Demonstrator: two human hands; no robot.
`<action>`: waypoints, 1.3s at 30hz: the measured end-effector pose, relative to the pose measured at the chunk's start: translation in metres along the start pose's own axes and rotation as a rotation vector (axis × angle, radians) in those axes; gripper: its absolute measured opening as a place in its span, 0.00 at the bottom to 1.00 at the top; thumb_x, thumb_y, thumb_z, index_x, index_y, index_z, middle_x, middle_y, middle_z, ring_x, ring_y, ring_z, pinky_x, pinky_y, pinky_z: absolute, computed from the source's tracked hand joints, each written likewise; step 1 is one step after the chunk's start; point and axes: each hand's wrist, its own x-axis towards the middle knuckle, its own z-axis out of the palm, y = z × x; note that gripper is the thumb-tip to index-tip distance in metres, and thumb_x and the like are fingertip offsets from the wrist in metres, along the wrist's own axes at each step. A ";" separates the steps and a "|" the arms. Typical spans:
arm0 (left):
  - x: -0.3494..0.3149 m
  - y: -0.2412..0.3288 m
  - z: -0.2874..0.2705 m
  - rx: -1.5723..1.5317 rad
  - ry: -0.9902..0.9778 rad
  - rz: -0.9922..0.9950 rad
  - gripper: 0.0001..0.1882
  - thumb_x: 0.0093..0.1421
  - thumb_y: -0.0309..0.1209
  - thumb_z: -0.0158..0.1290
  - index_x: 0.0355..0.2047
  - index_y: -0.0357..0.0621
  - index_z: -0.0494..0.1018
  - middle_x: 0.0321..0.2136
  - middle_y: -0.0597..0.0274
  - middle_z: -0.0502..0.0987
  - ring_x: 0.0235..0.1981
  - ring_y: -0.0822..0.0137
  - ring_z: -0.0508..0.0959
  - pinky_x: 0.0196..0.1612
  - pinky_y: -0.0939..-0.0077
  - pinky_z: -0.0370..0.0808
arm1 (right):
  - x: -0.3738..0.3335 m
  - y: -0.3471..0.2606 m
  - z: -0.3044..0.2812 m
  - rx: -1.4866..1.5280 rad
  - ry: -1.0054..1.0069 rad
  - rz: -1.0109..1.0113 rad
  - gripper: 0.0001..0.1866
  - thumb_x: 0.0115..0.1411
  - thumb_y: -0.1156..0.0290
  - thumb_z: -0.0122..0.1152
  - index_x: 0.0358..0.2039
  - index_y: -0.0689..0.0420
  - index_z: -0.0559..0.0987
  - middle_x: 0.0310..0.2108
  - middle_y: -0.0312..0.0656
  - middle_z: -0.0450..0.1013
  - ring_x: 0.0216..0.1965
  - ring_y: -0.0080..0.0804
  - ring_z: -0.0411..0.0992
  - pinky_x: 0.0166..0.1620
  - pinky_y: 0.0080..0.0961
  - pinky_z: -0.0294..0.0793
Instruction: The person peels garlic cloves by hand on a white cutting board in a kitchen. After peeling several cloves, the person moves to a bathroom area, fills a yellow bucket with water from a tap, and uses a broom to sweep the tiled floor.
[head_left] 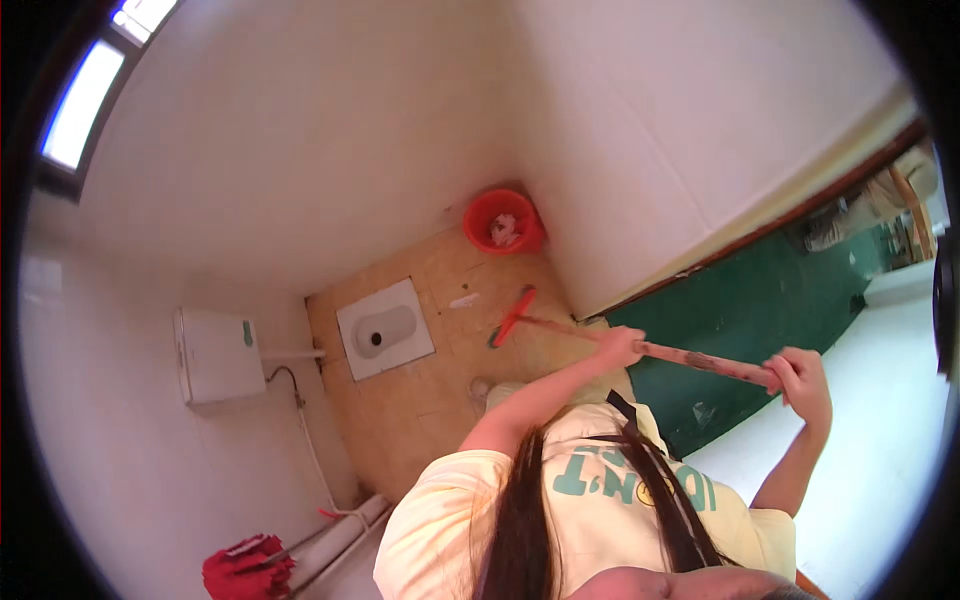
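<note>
A broom with a long pinkish handle [706, 361] slants across in front of my body. Its narrow red head [513, 316], with a dark green lower edge, is down at the tan tiled floor. My left hand [621, 346] is closed around the middle of the handle. Near the handle's upper end, my right hand [803, 386] grips it with bent fingers. A white scrap [464, 300] lies on the tiles just left of the broom head.
A white squat toilet [418, 352] is set in the floor at left. A red bucket [476, 232] holding crumpled paper stands in the far corner. A white cistern [215, 355] with pipes hangs on the left wall. Red cloth [248, 570] is at lower left; green floor [735, 300] lies right.
</note>
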 end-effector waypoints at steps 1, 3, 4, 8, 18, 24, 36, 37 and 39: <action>0.009 0.005 -0.004 0.016 -0.019 0.016 0.09 0.40 0.31 0.51 0.12 0.43 0.64 0.15 0.52 0.69 0.23 0.48 0.72 0.24 0.55 0.66 | -0.005 -0.007 0.003 -0.036 0.027 -0.025 0.11 0.51 0.74 0.48 0.17 0.65 0.73 0.09 0.39 0.67 0.11 0.20 0.64 0.13 0.16 0.59; 0.013 -0.007 -0.012 -0.004 -0.048 0.070 0.08 0.39 0.32 0.51 0.13 0.43 0.66 0.16 0.52 0.70 0.23 0.49 0.72 0.24 0.55 0.66 | -0.006 -0.011 0.025 -0.066 0.097 -0.150 0.10 0.51 0.76 0.49 0.15 0.66 0.72 0.09 0.40 0.66 0.10 0.21 0.63 0.14 0.17 0.58; 0.013 -0.018 -0.017 -0.015 -0.063 0.101 0.07 0.39 0.32 0.51 0.13 0.43 0.66 0.16 0.52 0.70 0.23 0.49 0.73 0.24 0.55 0.66 | -0.004 -0.013 0.033 -0.070 0.118 -0.154 0.10 0.51 0.75 0.49 0.15 0.66 0.71 0.09 0.40 0.66 0.11 0.22 0.64 0.15 0.18 0.59; -0.004 -0.081 -0.045 0.076 -0.137 -0.049 0.08 0.38 0.35 0.51 0.15 0.44 0.70 0.18 0.53 0.72 0.24 0.50 0.73 0.25 0.56 0.67 | 0.034 -0.023 0.092 -0.023 0.051 -0.075 0.10 0.52 0.74 0.50 0.16 0.65 0.72 0.11 0.41 0.66 0.12 0.23 0.65 0.16 0.20 0.60; -0.179 -0.299 -0.200 0.187 0.171 -0.248 0.09 0.38 0.34 0.55 0.20 0.45 0.72 0.23 0.54 0.73 0.29 0.51 0.73 0.32 0.57 0.67 | 0.085 -0.100 0.336 -0.209 -0.199 -0.415 0.08 0.51 0.71 0.53 0.24 0.63 0.76 0.18 0.52 0.69 0.20 0.44 0.71 0.23 0.32 0.66; -0.187 -0.207 -0.247 0.094 0.193 -0.342 0.07 0.39 0.34 0.56 0.18 0.45 0.73 0.21 0.53 0.74 0.26 0.52 0.74 0.28 0.59 0.69 | 0.064 -0.219 0.260 -0.330 -0.247 -0.414 0.08 0.52 0.74 0.50 0.22 0.64 0.75 0.14 0.46 0.69 0.14 0.30 0.68 0.20 0.22 0.63; -0.313 -0.323 -0.287 0.086 0.142 -0.596 0.07 0.42 0.33 0.52 0.21 0.43 0.73 0.24 0.50 0.74 0.29 0.52 0.74 0.31 0.63 0.68 | 0.059 -0.210 0.429 -0.296 -0.353 -0.404 0.08 0.53 0.71 0.50 0.24 0.63 0.73 0.16 0.53 0.67 0.18 0.44 0.68 0.23 0.31 0.65; -0.304 -0.314 -0.318 0.155 0.115 -0.587 0.06 0.41 0.30 0.52 0.21 0.43 0.73 0.25 0.51 0.74 0.31 0.53 0.74 0.36 0.62 0.67 | 0.069 -0.213 0.438 -0.261 -0.351 -0.388 0.09 0.53 0.71 0.50 0.24 0.63 0.73 0.15 0.52 0.67 0.18 0.44 0.68 0.23 0.31 0.65; -0.298 -0.302 -0.354 0.130 0.231 -0.558 0.04 0.41 0.27 0.52 0.20 0.43 0.72 0.24 0.53 0.74 0.31 0.55 0.73 0.41 0.58 0.65 | 0.083 -0.238 0.430 -0.087 -0.370 -0.342 0.11 0.56 0.71 0.47 0.24 0.65 0.74 0.13 0.40 0.67 0.15 0.24 0.64 0.19 0.23 0.62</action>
